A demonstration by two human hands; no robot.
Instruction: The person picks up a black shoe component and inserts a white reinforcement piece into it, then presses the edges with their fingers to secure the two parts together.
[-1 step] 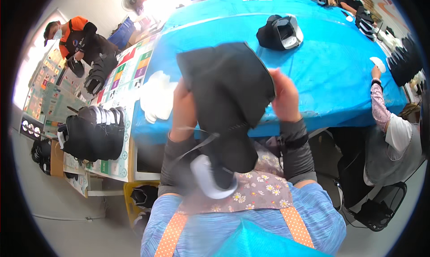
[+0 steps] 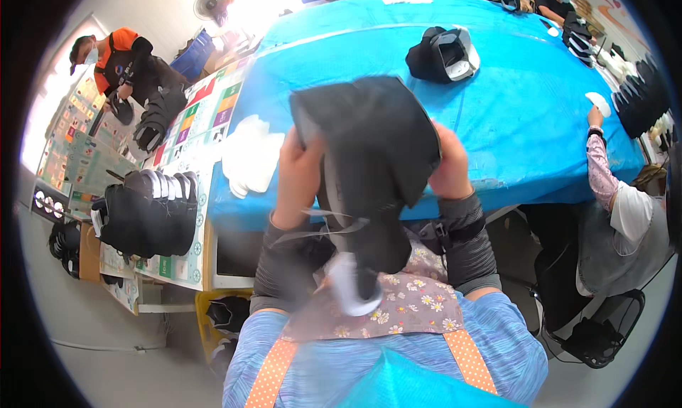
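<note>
A black fabric shoe upper (image 2: 369, 145) is held up in front of me, wide part at the top. A white piece (image 2: 349, 287), blurred, shows at its lower end, over my flowered apron. My left hand (image 2: 298, 170) grips its left edge, and my right hand (image 2: 449, 163) grips its right edge; some fingertips are hidden behind the fabric. Thin pale strips (image 2: 334, 223) hang near my left wrist. Beyond my hands, another black shoe upper (image 2: 430, 56) with a white lining lies on the blue-covered table (image 2: 320, 52).
White flat pieces (image 2: 250, 156) lie in a pile at the table's left corner. Stacked black uppers (image 2: 149, 212) stand on the side table at left. A co-worker's hand (image 2: 595, 115) holds a white piece at right; a row of black uppers (image 2: 643, 99) stands beyond.
The shoe upper in my hands has tilted and shifted slightly down and to the right. My left hand has moved right with it, and the white end has swung right.
</note>
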